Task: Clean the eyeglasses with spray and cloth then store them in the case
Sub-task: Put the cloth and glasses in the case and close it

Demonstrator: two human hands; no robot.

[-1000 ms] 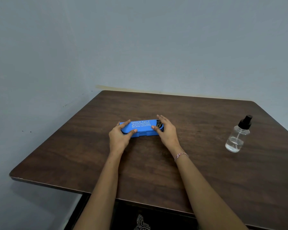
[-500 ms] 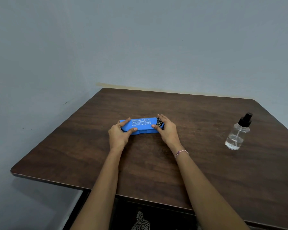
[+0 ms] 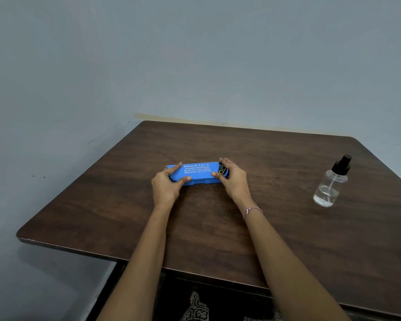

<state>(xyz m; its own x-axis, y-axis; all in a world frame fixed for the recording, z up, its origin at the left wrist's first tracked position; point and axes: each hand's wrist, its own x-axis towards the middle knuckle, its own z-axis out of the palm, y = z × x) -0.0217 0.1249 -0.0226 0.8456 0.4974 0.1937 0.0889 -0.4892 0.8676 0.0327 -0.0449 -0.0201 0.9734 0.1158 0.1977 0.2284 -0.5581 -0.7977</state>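
Note:
A blue eyeglass case [image 3: 198,173] with white lettering lies closed in the middle of the dark wooden table [image 3: 276,228]. My left hand [image 3: 167,185] grips its left end, thumb on the front edge and fingers over the top. My right hand [image 3: 233,179] grips the right end the same way. A clear spray bottle [image 3: 331,185] with a black pump top stands upright at the right, well apart from both hands. No eyeglasses or cloth are in view; the inside of the case is hidden.
The table stands in a corner, with grey-blue walls [image 3: 195,54] behind it and to its left. Its near edge runs across the bottom, with dark table legs and patterned fabric [image 3: 196,306] below.
Both hands have stayed on the ends of the case. The case remains closed in the same spot; only the view has shifted slightly.

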